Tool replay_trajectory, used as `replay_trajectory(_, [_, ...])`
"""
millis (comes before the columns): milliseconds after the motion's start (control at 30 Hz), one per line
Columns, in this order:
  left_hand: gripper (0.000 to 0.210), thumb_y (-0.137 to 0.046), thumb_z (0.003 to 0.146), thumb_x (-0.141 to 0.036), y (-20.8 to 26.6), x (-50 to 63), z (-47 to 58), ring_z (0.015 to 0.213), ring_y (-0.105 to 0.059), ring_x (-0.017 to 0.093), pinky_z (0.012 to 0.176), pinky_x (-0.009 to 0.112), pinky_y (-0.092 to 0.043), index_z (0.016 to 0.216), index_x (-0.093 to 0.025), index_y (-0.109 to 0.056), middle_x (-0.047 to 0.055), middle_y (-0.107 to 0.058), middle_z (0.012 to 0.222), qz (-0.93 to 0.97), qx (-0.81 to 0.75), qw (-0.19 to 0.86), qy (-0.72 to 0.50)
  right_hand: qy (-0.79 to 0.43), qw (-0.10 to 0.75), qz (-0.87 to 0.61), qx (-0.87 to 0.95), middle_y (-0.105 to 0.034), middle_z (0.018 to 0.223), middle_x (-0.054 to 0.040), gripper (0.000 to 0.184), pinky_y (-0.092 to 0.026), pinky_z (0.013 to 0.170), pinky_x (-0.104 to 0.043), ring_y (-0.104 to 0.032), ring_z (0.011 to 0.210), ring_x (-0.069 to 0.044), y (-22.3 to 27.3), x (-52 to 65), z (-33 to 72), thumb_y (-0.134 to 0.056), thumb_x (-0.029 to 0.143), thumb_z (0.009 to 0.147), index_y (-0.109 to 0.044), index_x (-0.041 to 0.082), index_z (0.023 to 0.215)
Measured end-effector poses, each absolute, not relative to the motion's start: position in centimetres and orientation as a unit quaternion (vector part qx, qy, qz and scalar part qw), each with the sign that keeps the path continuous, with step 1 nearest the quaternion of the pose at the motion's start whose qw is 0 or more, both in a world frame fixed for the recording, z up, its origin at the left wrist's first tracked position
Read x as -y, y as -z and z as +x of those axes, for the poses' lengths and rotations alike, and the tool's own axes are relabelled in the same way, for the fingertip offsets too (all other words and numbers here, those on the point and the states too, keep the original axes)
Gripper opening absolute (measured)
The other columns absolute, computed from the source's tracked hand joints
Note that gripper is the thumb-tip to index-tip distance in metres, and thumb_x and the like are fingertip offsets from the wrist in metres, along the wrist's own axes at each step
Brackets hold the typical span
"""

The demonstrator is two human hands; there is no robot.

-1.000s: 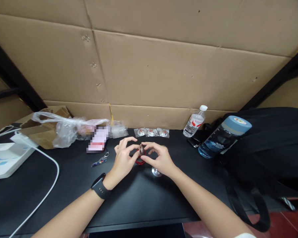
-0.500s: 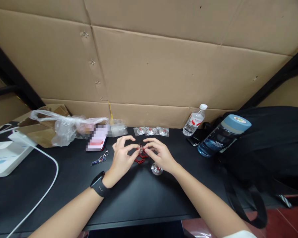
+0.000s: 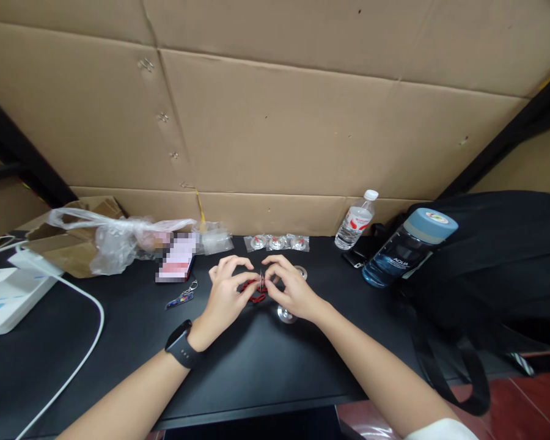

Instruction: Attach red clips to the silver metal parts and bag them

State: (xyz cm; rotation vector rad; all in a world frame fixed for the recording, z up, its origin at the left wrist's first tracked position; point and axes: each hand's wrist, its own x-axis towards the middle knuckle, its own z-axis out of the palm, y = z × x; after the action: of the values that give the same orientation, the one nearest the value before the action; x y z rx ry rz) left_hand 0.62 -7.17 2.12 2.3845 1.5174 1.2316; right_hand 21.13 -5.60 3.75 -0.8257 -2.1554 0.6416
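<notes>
My left hand [image 3: 224, 293] and my right hand [image 3: 289, 288] meet over the middle of the black desk [image 3: 238, 360]. Between their fingertips they pinch a small clear round piece with a red cord [image 3: 258, 287] hanging from it. A black watch sits on my left wrist. A round clear disc [image 3: 284, 315] lies on the desk just under my right hand, and another disc [image 3: 301, 272] lies just behind it.
Three small clear packets [image 3: 277, 243] lie near the cardboard wall. A keychain [image 3: 180, 299], a plastic bag on brown paper [image 3: 105, 241] and a white box with a cable [image 3: 9, 293] are on the left. Two water bottles [image 3: 406, 247] and a black bag [image 3: 495, 263] are on the right.
Both hands have lowered slightly toward the desk while keeping hold of the small piece. My right hand has shifted, uncovering the disc behind it.
</notes>
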Motion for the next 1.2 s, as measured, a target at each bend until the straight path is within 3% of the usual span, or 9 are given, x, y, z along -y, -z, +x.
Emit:
replay_trajectory(167, [0.009, -0.069, 0.089, -0.027, -2.2, 7.2, 0.7, 0.116, -0.051, 0.028, 0.095, 0.047, -0.036, 0.086, -0.028, -0.077, 0.005, -0.065, 0.108, 0.774, -0.482, 0.028, -0.410, -0.282, 0.376, -0.325, 0.820, -0.053, 0.126, -0.0095, 0.007, -0.054, 0.080, -0.029, -0.061, 0.098, -0.016, -3.5, 5.6, 21.0, -0.057, 0.016, 0.091, -0.059, 0.020, 0.095])
replay_trajectory(467, [0.014, -0.062, 0.089, -0.026, -3.0, 7.3, 0.2, 0.121, -0.049, 0.028, 0.100, 0.047, -0.037, 0.098, -0.026, -0.072, 0.006, -0.062, 0.120, 0.802, -0.445, 0.058, -0.395, -0.286, 0.394, -0.321, 0.812, -0.052, 0.125, -0.0101, 0.006, -0.054, 0.083, -0.030, -0.060, 0.107, -0.019, -3.8, 5.5, 21.2, -0.058, 0.015, 0.090, -0.060, 0.020, 0.093])
replay_trajectory(600, [0.044, -0.073, 0.079, -0.036, -3.2, 7.2, -0.1, 0.127, -0.046, 0.031, 0.104, 0.048, -0.037, 0.121, -0.026, -0.063, 0.009, -0.054, 0.134, 0.827, -0.425, 0.074, -0.361, -0.278, 0.405, -0.320, 0.810, -0.053, 0.124, -0.0105, 0.007, -0.052, 0.084, -0.030, -0.057, 0.115, -0.021, -4.1, 5.5, 21.2, -0.058, 0.014, 0.089, -0.060, 0.020, 0.091])
replay_trajectory(700, [0.058, -0.076, 0.079, -0.045, -2.9, 7.0, -0.3, 0.131, -0.043, 0.032, 0.107, 0.049, -0.035, 0.132, -0.028, -0.057, 0.010, -0.050, 0.139, 0.828, -0.422, 0.064, -0.364, -0.278, 0.403, -0.325, 0.809, -0.053, 0.124, -0.0102, 0.008, -0.052, 0.085, -0.031, -0.058, 0.111, -0.020, -4.2, 5.5, 21.2, -0.058, 0.012, 0.088, -0.061, 0.020, 0.090])
replay_trajectory(867, [0.045, -0.076, 0.082, -0.046, -2.6, 6.6, -0.5, 0.131, -0.043, 0.031, 0.108, 0.049, -0.033, 0.122, -0.030, -0.064, 0.008, -0.053, 0.136, 0.829, -0.411, 0.052, -0.376, -0.291, 0.398, -0.319, 0.810, -0.052, 0.125, -0.0101, 0.010, -0.052, 0.085, -0.031, -0.058, 0.111, -0.020, -4.3, 5.7, 21.1, -0.059, 0.011, 0.088, -0.061, 0.020, 0.090])
replay_trajectory(1200, [0.045, -0.077, 0.081, -0.045, -2.7, 6.6, -0.5, 0.125, -0.047, 0.030, 0.105, 0.046, -0.036, 0.121, -0.026, -0.066, 0.009, -0.058, 0.129, 0.826, -0.406, 0.029, -0.391, -0.329, 0.398, -0.323, 0.793, -0.051, 0.124, -0.0089, 0.007, -0.052, 0.085, -0.029, -0.059, 0.108, -0.018, -4.4, 5.4, 21.4, -0.060, 0.013, 0.088, -0.062, 0.020, 0.088])
